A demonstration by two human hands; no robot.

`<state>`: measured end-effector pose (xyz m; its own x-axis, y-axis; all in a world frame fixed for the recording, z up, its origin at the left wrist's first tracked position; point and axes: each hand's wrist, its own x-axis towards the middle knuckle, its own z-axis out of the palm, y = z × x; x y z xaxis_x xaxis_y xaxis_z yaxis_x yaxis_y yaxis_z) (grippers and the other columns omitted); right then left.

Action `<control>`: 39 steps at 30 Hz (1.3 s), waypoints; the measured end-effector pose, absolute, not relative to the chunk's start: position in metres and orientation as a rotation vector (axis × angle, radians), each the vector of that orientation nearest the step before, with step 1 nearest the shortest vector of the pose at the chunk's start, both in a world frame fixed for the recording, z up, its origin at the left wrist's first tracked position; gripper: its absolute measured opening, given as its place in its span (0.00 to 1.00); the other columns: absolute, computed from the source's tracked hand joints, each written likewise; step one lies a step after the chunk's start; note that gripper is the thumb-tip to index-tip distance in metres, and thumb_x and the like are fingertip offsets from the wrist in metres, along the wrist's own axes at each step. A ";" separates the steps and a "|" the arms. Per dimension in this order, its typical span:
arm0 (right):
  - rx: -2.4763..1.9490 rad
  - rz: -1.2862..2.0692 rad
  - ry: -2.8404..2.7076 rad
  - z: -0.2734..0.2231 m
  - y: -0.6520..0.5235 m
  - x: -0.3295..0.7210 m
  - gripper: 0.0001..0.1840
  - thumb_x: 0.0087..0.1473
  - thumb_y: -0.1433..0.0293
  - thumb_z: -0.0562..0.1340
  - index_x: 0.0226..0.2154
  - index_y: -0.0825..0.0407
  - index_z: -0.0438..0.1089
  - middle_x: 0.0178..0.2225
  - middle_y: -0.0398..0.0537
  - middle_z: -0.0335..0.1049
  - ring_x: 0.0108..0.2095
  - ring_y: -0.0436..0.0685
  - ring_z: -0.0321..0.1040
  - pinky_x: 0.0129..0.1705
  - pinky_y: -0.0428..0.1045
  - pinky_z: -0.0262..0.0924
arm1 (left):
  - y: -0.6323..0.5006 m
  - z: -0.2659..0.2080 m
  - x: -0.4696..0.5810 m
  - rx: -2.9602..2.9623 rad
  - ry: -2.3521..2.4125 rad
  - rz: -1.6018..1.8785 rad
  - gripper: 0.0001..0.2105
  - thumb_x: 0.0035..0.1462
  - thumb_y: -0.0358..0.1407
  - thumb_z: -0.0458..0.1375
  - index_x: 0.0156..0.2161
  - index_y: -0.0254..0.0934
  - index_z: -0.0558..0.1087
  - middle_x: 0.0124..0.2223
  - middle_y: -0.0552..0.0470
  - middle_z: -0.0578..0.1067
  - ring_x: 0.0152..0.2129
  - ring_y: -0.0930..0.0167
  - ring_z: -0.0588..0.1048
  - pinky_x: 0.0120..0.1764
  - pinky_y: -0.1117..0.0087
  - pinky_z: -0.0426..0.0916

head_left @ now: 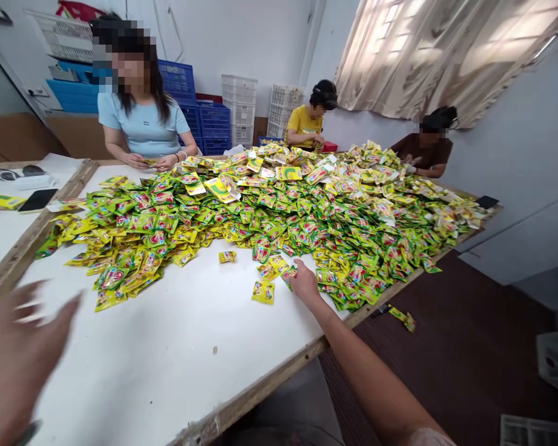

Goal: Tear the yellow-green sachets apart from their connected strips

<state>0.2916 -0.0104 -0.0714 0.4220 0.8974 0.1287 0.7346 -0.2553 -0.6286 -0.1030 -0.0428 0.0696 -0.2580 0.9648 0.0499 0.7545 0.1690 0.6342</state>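
Observation:
My right hand (303,282) reaches to the near edge of a big heap of small green packets (288,217). Its fingers close on a small green-and-yellow packet (287,271), partly covered by the hand. Just left of it, a loose yellow packet (263,292) lies flat on the white tabletop (181,334), and another yellow packet (227,256) sits farther off. My left hand (23,347) hovers over the left side of the table, blurred, with thumb and fingers spread and nothing between them. Closest to it are the yellow packets (134,266) at the heap's left end.
Flat printed cardboard pieces (288,173) lie over the back of the heap. A wooden edge strip (265,387) borders the table. Three people (144,127) sit around the far sides. Blue crates (214,127) and white crates (239,108) stand behind. A phone (38,200) lies at left.

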 end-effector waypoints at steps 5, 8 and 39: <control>-1.930 0.426 -1.419 -0.074 -0.013 0.293 0.14 0.46 0.60 0.61 0.33 0.51 0.69 0.26 0.45 0.69 0.29 0.54 0.63 0.29 0.46 0.51 | -0.016 0.048 0.003 1.988 2.118 0.589 0.15 0.54 0.46 0.50 0.37 0.39 0.72 0.35 0.48 0.76 0.33 0.63 0.72 0.31 0.68 0.60; -1.772 0.459 -1.313 -0.081 -0.016 0.298 0.16 0.47 0.55 0.58 0.26 0.52 0.66 0.22 0.41 0.63 0.25 0.51 0.59 0.26 0.45 0.48 | -0.007 0.019 0.070 2.207 1.898 0.312 0.16 0.54 0.47 0.50 0.33 0.38 0.72 0.33 0.45 0.75 0.32 0.63 0.72 0.31 0.68 0.59; -1.071 1.009 -1.411 -0.038 0.015 0.220 0.16 0.40 0.64 0.65 0.34 0.52 0.66 0.20 0.36 0.57 0.23 0.48 0.56 0.26 0.43 0.51 | -0.016 -0.017 0.059 1.182 1.151 1.011 0.17 0.43 0.41 0.64 0.36 0.33 0.67 0.24 0.57 0.69 0.20 0.77 0.66 0.27 0.75 0.63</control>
<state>0.2202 0.0152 -0.0384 -0.0504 0.9694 0.2402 0.0855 0.2438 -0.9660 0.0587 -0.0158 -0.0169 0.1499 0.9811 -0.1224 0.0044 0.1232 0.9924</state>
